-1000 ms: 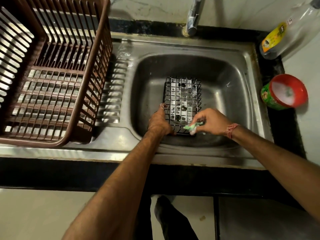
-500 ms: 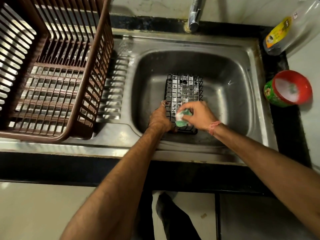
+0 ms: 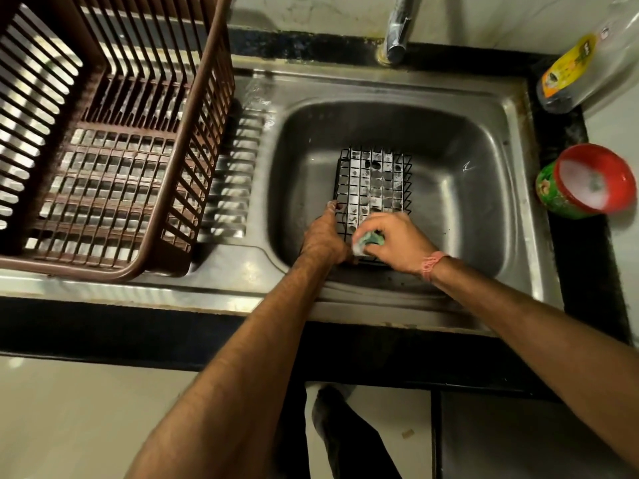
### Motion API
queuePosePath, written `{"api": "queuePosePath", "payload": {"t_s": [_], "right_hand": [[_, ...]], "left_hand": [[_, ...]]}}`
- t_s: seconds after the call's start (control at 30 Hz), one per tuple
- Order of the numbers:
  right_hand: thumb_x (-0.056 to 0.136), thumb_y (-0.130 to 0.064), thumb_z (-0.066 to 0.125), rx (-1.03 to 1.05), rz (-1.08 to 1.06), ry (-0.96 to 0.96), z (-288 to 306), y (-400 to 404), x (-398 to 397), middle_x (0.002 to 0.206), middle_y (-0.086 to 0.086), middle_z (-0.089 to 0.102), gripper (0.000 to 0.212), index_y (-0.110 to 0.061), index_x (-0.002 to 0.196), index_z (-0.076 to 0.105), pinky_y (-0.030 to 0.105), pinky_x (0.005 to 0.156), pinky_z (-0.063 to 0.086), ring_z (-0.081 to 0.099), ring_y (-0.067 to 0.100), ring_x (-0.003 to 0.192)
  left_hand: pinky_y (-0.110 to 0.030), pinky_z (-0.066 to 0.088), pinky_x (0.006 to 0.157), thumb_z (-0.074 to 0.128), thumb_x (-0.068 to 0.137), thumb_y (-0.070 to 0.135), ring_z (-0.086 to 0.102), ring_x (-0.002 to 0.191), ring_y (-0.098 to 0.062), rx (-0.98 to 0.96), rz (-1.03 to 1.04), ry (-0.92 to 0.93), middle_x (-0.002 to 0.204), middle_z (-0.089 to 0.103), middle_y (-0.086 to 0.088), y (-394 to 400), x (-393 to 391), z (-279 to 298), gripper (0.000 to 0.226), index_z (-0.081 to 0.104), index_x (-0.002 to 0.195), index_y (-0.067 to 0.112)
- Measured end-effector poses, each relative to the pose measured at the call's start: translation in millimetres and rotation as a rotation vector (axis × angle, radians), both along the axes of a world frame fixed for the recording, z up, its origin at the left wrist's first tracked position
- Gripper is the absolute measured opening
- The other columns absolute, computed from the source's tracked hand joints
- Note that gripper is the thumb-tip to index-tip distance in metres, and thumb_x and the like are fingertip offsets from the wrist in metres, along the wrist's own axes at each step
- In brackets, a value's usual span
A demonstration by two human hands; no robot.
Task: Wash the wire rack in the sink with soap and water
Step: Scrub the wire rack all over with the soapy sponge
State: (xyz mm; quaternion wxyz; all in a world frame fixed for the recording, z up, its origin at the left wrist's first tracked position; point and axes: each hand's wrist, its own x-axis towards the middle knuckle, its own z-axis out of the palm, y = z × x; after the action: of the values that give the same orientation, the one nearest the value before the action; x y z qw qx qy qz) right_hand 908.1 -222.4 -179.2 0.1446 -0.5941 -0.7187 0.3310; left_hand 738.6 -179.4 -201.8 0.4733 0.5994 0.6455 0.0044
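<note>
Hand (image 3: pixel 325 236) on rack (image 3: pixel 373 181) (lengthwise away)

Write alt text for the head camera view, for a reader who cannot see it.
A person's left hand holds a black wire rack in a steel sink while the right hand scrubs it with a green sponge. An empty brown dish basket sits on the drainboard to the left; an open soap tub and a bottle stand to the right.
</note>
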Motion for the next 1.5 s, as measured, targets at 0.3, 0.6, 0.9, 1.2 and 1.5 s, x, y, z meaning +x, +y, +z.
{"api": "queuePosePath", "payload": {"t_s": [0.3,0.6,0.9,1.2,1.5], "right_hand": [[0.084,-0.004,0.079,0.143,-0.321,-0.085,3.8,47.3,31.8,0.131,-0.001,0.057,0.041,-0.025,0.117,0.067,0.017,0.105,0.043,0.055,0.016,0.118],[0.108,-0.049,0.035,0.151,0.148,-0.321,-32.2,10.1,24.5,0.174,0.001,-0.003,0.057,-0.035,0.162,0.024,0.047,0.129,-0.002,-0.009,0.020,0.160],[0.100,-0.010,0.050,0.224,-0.490,-0.279,-42.4,71.3,5.5,0.169,0.016,0.024,0.052,-0.011,0.150,0.035,0.042,0.129,0.006,0.013,0.031,0.159],[0.094,0.011,0.039,0.309,0.216,-0.289,-39.7,50.7,7.2,0.171,-0.001,0.021,0.079,-0.028,0.162,0.028,0.047,0.130,0.007,0.006,0.018,0.160],[0.088,0.022,0.043,0.245,-0.268,-0.182,-29.8,76.2,22.3,0.168,0.003,0.031,0.084,-0.019,0.161,0.034,0.040,0.129,0.023,0.023,0.018,0.156]], "left_hand": [[-0.037,0.047,0.118,0.101,0.067,0.009,0.054,0.141,-0.029,-0.018,0.058,0.008,0.151,0.059,-0.004,-0.7,0.8,0.5,0.124,0.030,0.165,0.036],[-0.038,0.038,0.123,0.099,0.074,0.013,0.041,0.153,-0.031,-0.050,0.023,0.015,0.165,0.044,-0.007,-1.3,1.8,7.8,0.133,0.011,0.171,0.031],[-0.044,0.039,0.125,0.102,0.066,0.011,0.042,0.151,-0.032,-0.051,0.050,-0.007,0.160,0.050,-0.007,-1.8,3.7,7.1,0.135,0.018,0.170,0.028],[-0.043,0.032,0.128,0.100,0.071,0.010,0.030,0.159,-0.033,-0.068,0.048,-0.008,0.172,0.034,-0.007,1.3,3.3,5.7,0.139,0.005,0.172,0.021],[-0.040,0.044,0.121,0.106,0.058,0.015,0.054,0.143,-0.027,-0.021,0.023,0.021,0.152,0.059,0.003,0.5,3.5,-2.7,0.130,0.031,0.163,0.037]]}}
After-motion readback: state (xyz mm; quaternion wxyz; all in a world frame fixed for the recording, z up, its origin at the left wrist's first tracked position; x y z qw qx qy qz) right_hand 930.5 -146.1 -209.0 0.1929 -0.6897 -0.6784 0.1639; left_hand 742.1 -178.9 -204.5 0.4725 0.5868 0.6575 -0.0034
